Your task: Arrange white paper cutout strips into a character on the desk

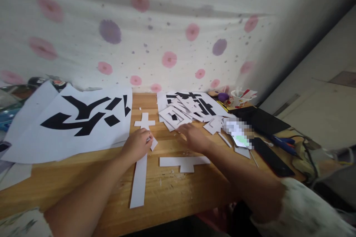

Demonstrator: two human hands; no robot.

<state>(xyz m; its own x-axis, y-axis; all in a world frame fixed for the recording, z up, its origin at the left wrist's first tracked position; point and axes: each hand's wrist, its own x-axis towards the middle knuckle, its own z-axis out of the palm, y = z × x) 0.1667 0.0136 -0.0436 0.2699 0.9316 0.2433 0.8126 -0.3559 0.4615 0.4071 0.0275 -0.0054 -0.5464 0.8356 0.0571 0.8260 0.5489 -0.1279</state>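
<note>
While the left hand curls its fingers onto a long white paper strip at center frame, pinning its upper end to the wooden table, the right hand lies flat and released on the pile of cutouts. Thin and floppy, the strip probably tears easily; pinching 1 edge seems safest. At left, 1 large sheet carries bold black strokes, not legible.
</note>
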